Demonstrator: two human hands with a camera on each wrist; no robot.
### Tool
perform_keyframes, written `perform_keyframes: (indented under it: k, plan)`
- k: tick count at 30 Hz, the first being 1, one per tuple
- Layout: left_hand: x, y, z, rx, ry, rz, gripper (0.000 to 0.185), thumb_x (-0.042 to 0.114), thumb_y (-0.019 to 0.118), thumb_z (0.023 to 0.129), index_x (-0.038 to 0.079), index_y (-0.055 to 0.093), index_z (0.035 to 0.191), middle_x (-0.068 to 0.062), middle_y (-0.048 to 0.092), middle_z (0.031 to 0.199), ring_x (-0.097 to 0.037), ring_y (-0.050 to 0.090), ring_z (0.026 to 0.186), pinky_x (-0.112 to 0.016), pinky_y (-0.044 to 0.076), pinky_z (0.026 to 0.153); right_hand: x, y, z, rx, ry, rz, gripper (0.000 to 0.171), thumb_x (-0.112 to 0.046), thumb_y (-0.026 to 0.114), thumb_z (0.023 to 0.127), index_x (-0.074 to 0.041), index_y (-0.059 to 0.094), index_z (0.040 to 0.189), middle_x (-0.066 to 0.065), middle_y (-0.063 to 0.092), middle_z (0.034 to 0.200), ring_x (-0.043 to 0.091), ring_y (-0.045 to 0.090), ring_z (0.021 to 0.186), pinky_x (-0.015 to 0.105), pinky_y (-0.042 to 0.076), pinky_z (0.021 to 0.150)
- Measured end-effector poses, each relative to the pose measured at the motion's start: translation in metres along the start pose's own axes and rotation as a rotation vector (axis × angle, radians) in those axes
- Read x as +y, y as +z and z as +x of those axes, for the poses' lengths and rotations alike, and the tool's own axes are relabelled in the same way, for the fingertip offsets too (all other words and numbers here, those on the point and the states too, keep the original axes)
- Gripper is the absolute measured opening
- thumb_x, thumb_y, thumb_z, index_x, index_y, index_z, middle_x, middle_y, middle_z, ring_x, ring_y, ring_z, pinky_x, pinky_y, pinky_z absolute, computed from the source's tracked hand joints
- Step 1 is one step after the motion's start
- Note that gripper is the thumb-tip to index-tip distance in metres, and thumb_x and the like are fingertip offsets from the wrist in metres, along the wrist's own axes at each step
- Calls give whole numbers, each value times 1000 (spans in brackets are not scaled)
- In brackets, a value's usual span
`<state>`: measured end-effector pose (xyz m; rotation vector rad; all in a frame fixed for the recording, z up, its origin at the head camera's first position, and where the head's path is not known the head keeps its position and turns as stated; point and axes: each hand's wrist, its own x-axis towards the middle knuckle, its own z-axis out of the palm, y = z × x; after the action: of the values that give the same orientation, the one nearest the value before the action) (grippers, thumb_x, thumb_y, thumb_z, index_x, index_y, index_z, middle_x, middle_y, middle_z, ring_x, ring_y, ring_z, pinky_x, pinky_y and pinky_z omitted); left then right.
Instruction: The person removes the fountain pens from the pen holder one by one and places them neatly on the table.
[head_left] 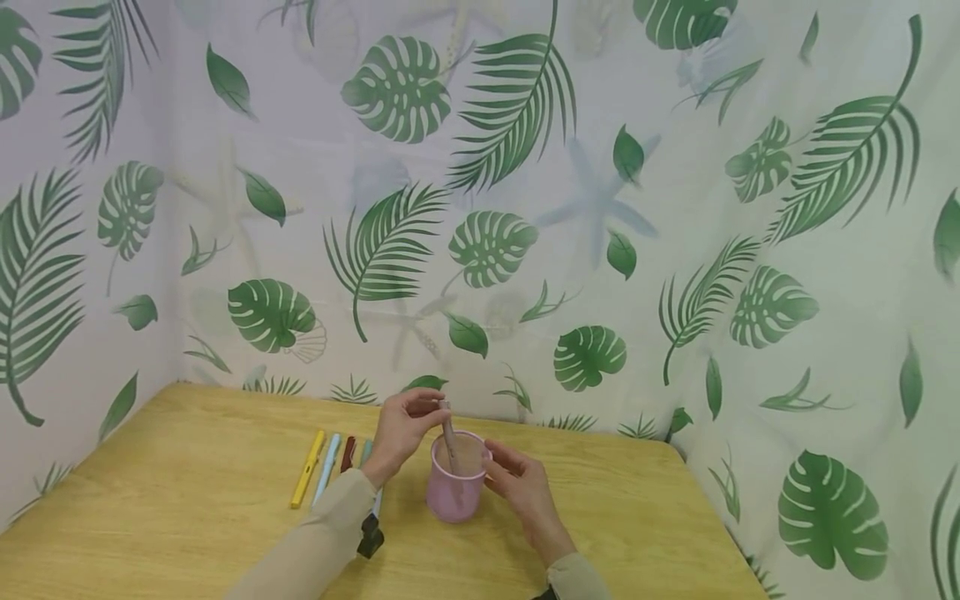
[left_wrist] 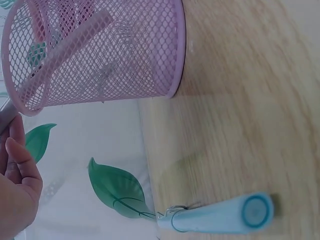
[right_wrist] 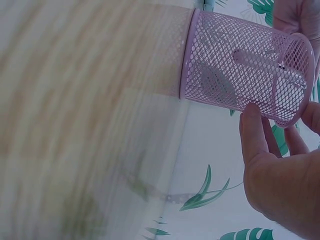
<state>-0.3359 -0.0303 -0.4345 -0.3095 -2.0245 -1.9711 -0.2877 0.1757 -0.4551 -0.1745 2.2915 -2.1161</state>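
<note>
The left hand point(head_left: 401, 429) pinches a pink pen point(head_left: 448, 433) in its fingers, tip already inside the pink mesh cup point(head_left: 456, 479) mid-surface — right hand point(head_left: 521, 483), fingers relaxed, steadies the rim. Four pens point(head_left: 330, 467) wait at nine o'clock.

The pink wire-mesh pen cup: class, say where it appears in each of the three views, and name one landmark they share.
Head view: the pink wire-mesh pen cup stands low centre on the wooden table, between both hands.
Left wrist view: upper left, lying sideways in frame.
Right wrist view: upper right, beside the fingers.
Shared landmark: the pale pink pen inside the cup.
</note>
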Motion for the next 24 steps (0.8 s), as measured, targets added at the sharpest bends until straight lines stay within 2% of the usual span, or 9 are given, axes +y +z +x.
perform_keyframes:
  k: [8, 14, 21, 24]
  plan:
    - [7, -5, 2, 20, 17, -19, 22, 4, 78, 82, 1, 72, 103, -18, 74, 96, -22, 72, 87, -32, 58, 79, 3, 1, 2, 3, -8, 11, 44, -13, 63, 96, 4, 54, 135, 28, 57, 131, 27, 63, 115, 37, 54, 94]
    - [10, -12, 6, 33, 37, -43, 22, 8, 77, 84, 4, 72, 105, -15, 75, 96, -14, 70, 84, -28, 56, 78, 3, 1, 0, -1, -9, 8, 45, -14, 63, 96, 4, 54, 136, 28, 57, 132, 22, 63, 112, 39, 53, 95]
    - [18, -15, 11, 35, 45, -182, 25, -2, 71, 86, -3, 67, 111, -26, 70, 101, -11, 70, 77, -35, 60, 74, 2, 0, -1, 9, -1, 11, 43, -14, 63, 96, 3, 55, 136, 28, 56, 133, 26, 63, 115, 39, 53, 95]
    - [20, -18, 13, 40, 48, -236, 25, -4, 69, 87, -4, 65, 112, -27, 69, 100, -11, 70, 74, -35, 61, 73, 1, 0, 0, 10, -3, 15, 43, -13, 63, 96, 2, 55, 136, 28, 55, 134, 30, 61, 118, 38, 53, 95]
